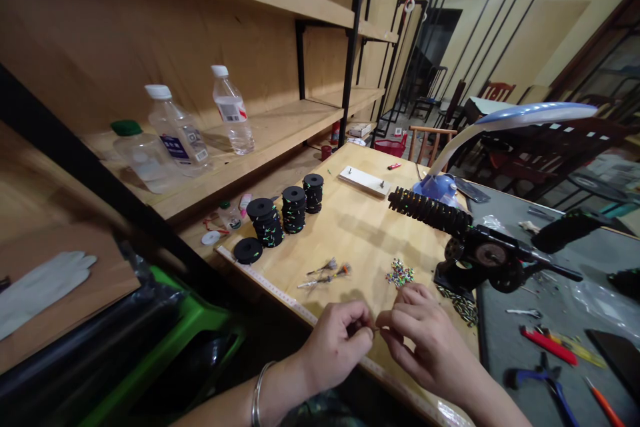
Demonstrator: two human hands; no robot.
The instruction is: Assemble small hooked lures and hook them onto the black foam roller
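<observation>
My left hand is closed in a pinch at the table's front edge, a metal bangle on its wrist. Just right of it, my right hand has its fingertips pinched close to the left ones. Something tiny and thin seems to be between them, too small to name. Beyond the right hand lies a small heap of multicoloured beads. Thin tools or stems with feathery, orange-tipped ends rest on the wood past the left hand. A pile of small metallic tubes is to the right.
Black foam spools stand stacked at the left. A black winding device and a blue-white lamp rise at the right. Blue-handled pliers and a red-handled tool lie on the grey mat. Bottles stand on the wooden shelf.
</observation>
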